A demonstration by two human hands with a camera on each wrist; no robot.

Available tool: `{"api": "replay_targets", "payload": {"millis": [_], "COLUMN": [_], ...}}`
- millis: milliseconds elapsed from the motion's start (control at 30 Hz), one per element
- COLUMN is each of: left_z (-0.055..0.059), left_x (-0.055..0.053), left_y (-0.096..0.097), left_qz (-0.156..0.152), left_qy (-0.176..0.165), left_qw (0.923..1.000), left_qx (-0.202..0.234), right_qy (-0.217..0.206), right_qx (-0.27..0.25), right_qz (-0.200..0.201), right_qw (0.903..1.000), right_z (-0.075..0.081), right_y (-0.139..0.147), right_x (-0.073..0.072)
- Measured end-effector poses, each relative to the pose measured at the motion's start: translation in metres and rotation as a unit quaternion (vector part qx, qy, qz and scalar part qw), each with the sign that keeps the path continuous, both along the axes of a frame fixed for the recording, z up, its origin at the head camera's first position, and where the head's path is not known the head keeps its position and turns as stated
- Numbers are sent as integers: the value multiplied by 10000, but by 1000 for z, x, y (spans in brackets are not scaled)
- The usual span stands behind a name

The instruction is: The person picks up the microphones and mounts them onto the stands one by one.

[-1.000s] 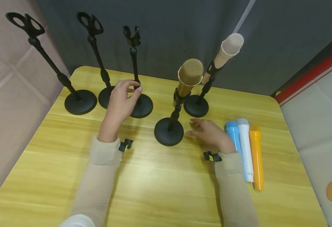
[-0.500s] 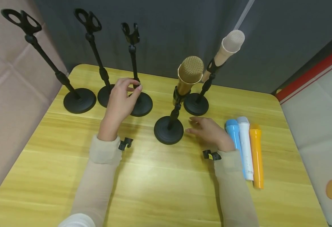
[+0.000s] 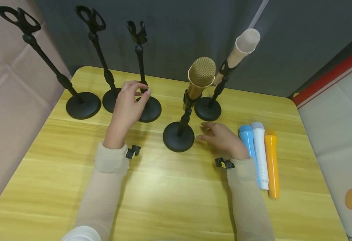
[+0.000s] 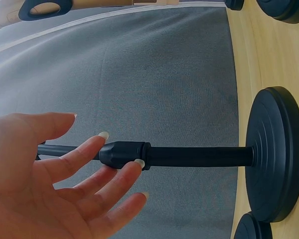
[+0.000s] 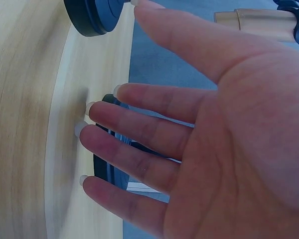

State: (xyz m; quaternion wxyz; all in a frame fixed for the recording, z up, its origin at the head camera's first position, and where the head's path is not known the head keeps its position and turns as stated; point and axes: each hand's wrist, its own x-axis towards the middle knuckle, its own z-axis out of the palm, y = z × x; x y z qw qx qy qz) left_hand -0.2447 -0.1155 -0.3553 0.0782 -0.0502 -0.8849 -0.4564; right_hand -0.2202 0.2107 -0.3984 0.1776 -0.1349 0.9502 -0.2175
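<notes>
My left hand [image 3: 127, 105] is at the pole of a black microphone stand [image 3: 150, 110] with an unfilled clip. In the left wrist view its fingers are loosely bent beside the collar [image 4: 123, 154], thumb apart; whether the fingertips touch it I cannot tell. My right hand [image 3: 222, 139], fingers spread and relaxed, holds nothing just right of another stand's round base [image 3: 178, 137]. That stand carries a gold microphone [image 3: 200, 77] in its clip. Behind it, a beige microphone [image 3: 242, 47] sits tilted in the clip of a further stand [image 3: 207, 109].
Two more black stands, the far-left stand [image 3: 83, 105] and the second stand [image 3: 109, 98], have unfilled clips. Blue [image 3: 247, 137], white [image 3: 261, 157] and orange [image 3: 272, 164] microphones lie side by side at the right of the wooden table [image 3: 170, 204]. A dark grey panel [image 3: 170, 40] rises behind.
The whole head view has shifted slightly, with things sitting a little higher in the picture. Both hands stay in the same places relative to the stands.
</notes>
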Motion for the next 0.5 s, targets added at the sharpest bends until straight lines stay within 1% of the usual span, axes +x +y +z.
{"api": "replay_targets", "payload": {"millis": [500], "left_z": [-1], "left_x": [-2], "left_y": [1], "left_qz": [4], "left_qy": [-2], "left_qw": [10000], "left_qx": [-50], "right_qy": [68], "right_qx": [-20], "right_qz": [-66], "right_qw": [10000], "right_z": [-4], "right_y": [1], "right_x": [-3]}}
